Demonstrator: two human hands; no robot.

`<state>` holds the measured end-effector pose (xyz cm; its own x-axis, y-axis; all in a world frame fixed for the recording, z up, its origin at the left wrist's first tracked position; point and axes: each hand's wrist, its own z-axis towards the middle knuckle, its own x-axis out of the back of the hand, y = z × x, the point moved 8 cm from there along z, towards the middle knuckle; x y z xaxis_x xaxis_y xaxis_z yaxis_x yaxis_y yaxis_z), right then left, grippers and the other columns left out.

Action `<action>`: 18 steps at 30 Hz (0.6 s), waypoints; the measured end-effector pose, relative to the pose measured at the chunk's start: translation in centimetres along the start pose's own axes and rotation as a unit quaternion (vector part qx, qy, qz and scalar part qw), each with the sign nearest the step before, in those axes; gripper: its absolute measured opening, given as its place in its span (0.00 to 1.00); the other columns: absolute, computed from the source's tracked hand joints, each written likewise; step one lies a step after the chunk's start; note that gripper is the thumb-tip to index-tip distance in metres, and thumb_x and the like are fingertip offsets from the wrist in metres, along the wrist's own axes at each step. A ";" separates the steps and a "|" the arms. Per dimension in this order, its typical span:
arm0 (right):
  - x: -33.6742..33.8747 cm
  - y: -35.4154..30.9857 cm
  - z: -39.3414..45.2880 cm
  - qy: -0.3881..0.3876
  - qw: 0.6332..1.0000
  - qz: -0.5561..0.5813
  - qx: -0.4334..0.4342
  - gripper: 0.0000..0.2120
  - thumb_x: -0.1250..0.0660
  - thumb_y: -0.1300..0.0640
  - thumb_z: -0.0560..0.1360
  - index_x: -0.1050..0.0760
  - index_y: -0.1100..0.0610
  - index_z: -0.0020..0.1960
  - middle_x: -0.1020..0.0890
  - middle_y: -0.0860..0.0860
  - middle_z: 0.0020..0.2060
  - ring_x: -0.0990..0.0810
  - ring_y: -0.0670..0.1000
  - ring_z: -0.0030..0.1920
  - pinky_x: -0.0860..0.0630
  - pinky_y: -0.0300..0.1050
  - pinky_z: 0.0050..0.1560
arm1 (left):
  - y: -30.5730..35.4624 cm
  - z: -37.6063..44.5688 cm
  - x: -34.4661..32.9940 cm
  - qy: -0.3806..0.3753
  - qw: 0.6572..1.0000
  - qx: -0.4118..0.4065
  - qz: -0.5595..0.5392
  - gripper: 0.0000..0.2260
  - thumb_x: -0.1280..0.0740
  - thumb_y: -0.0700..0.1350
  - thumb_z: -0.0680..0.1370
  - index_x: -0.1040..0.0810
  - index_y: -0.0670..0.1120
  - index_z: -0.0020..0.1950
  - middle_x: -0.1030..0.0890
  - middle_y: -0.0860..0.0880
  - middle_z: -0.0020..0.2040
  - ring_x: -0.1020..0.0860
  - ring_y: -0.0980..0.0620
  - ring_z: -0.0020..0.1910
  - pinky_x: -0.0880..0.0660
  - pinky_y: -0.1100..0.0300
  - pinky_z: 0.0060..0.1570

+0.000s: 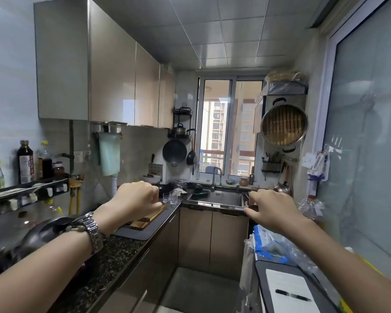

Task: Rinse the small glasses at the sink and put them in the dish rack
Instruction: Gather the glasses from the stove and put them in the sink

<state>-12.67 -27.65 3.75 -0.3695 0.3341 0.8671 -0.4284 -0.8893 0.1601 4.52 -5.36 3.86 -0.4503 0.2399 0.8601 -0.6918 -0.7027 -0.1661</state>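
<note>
The small glasses (170,197) stand upright together on the counter (145,231), just left of the sink (217,199), at the far end of the kitchen and ahead of both hands. The left hand (134,199) is raised with fingers loosely curled and holds nothing; in this view it sits just left of the glasses, so it looks the nearer one. The right hand (269,206) is also empty, fingers bent, toward the sink's right edge. No dish rack is clearly visible
</note>
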 end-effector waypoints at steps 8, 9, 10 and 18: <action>-3.5 -0.2 4.1 0.006 1.000 -0.005 0.009 0.15 0.42 0.42 0.78 0.27 0.52 0.53 0.22 0.49 0.51 0.23 0.51 0.53 0.30 0.46 0.51 | -1.2 3.6 -3.6 -0.003 1.000 -0.009 0.006 0.15 0.40 0.59 0.77 0.20 0.51 0.52 0.19 0.53 0.52 0.22 0.51 0.54 0.28 0.58 0.47; -4.4 -0.5 5.0 0.005 1.000 -0.004 0.012 0.15 0.42 0.42 0.78 0.28 0.52 0.53 0.22 0.49 0.51 0.23 0.52 0.53 0.30 0.46 0.51 | -1.5 4.3 -4.5 -0.006 1.000 -0.010 0.005 0.16 0.40 0.60 0.77 0.20 0.51 0.52 0.19 0.53 0.52 0.22 0.51 0.55 0.27 0.57 0.48; -5.4 -0.8 6.0 0.001 1.000 -0.006 0.014 0.15 0.42 0.41 0.78 0.28 0.52 0.54 0.21 0.49 0.51 0.23 0.52 0.53 0.29 0.46 0.51 | -1.9 5.0 -5.4 -0.010 1.000 -0.011 0.006 0.16 0.40 0.60 0.77 0.20 0.51 0.53 0.19 0.53 0.53 0.22 0.51 0.55 0.27 0.57 0.49; -12.1 -1.2 17.1 -0.015 1.000 -0.007 0.005 0.15 0.42 0.41 0.78 0.30 0.51 0.55 0.21 0.47 0.53 0.23 0.51 0.55 0.29 0.46 0.50 | -6.9 13.9 -12.8 -0.047 0.998 -0.027 0.015 0.16 0.42 0.59 0.78 0.23 0.50 0.55 0.21 0.52 0.55 0.23 0.50 0.56 0.29 0.57 0.48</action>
<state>6.40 -35.99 1.13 -0.3394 0.3364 0.8784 -0.4240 -0.8883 0.1764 22.88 -12.91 0.66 -0.4177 0.1536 0.8955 -0.7097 -0.6706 -0.2160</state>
